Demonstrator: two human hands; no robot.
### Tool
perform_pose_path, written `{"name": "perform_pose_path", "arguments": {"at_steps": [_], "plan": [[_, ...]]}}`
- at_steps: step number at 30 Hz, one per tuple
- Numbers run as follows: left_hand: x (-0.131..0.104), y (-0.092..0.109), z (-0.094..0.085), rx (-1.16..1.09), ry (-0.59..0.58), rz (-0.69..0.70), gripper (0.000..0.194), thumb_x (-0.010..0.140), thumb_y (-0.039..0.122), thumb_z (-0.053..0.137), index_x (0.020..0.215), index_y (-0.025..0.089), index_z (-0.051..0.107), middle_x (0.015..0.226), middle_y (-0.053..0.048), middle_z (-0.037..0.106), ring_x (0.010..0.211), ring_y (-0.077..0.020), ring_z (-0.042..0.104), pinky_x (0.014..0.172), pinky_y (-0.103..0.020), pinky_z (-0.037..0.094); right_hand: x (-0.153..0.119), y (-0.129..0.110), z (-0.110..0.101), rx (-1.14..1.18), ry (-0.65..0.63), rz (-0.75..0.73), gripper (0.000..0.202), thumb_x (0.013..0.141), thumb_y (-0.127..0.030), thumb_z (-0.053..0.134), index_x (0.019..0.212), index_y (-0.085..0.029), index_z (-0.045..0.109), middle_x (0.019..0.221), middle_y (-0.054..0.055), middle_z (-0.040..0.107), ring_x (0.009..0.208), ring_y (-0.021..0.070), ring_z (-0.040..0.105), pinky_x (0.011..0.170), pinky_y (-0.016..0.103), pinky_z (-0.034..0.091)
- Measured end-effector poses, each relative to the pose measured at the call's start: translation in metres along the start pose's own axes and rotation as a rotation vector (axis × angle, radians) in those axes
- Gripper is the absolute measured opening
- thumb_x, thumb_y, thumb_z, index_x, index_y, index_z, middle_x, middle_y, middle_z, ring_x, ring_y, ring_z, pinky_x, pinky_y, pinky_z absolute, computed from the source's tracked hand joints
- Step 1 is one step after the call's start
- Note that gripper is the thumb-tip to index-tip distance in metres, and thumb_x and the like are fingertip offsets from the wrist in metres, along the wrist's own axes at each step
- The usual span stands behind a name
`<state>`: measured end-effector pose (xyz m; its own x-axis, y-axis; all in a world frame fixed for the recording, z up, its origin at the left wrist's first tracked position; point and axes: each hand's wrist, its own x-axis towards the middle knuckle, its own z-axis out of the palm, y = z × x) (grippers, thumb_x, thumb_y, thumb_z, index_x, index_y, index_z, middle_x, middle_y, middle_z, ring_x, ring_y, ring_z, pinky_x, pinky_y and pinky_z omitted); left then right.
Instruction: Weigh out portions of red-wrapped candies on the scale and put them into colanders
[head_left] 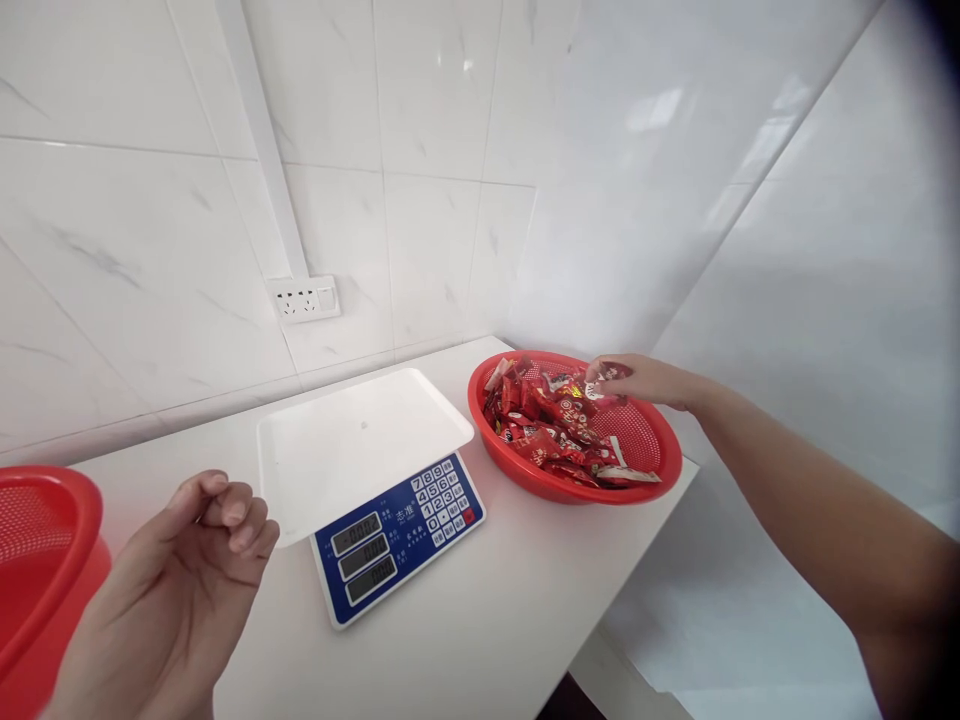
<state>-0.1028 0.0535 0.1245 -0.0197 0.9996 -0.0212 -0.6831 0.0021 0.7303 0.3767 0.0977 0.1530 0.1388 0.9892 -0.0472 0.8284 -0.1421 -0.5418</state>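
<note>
My right hand (634, 378) reaches over the far right side of a red plastic basket (517, 468). Its fingers are closed on a small red packet (613, 372), partly covered by the fingers. Under it lies a heap of similar shiny red packets (551, 415). My left hand (187, 580) is raised at the lower left, palm toward me, fingers curled in and thumb against them; nothing shows in it. Just beyond it stands a digital scale (401, 540) with a blue keypad panel and a bare white tray (360, 440).
Another red basket (82, 500) stands at the left edge, cut off by the frame and partly behind my left hand. The white table (480, 610) backs onto a tiled wall with a power socket (304, 298). Its right edge slants down beside the packet basket.
</note>
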Motion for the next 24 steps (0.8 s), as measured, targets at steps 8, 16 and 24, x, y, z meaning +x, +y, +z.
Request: {"name": "perform_pose_path", "arguments": {"at_steps": [8,16,24], "plan": [[-0.003,-0.001,0.003,0.004,-0.032,0.002,0.010,0.081,0.012,0.050,0.076,0.017,0.057,0.062,0.000,0.049,0.051,-0.0108,0.049,0.047,-0.022,0.051,0.026,-0.004,0.061,-0.294,0.061,0.063,0.020,0.065,-0.036,0.069,0.061,-0.022,0.056,0.078,0.007,0.065,0.087,0.0312,0.061,0.074,0.035,0.043],[-0.002,0.000,-0.001,0.002,-0.052,0.018,0.008,0.082,0.015,0.051,0.078,0.018,0.058,0.064,0.000,0.051,0.054,-0.0100,0.050,0.049,-0.021,0.051,0.017,-0.034,0.034,-0.322,0.271,0.071,0.022,0.075,-0.037,0.056,0.061,-0.021,0.053,0.067,0.005,0.064,0.075,0.0244,0.061,0.063,0.030,0.042],[-0.008,-0.001,0.012,-0.016,-0.069,0.004,0.005,0.079,0.017,0.057,0.075,0.016,0.059,0.062,0.001,0.052,0.051,-0.0078,0.049,0.047,-0.018,0.048,-0.008,-0.109,0.053,0.371,0.113,-0.089,0.023,0.067,-0.043,0.064,0.068,-0.021,0.059,0.058,-0.002,0.060,0.056,0.0159,0.056,0.055,0.027,0.043]]}}
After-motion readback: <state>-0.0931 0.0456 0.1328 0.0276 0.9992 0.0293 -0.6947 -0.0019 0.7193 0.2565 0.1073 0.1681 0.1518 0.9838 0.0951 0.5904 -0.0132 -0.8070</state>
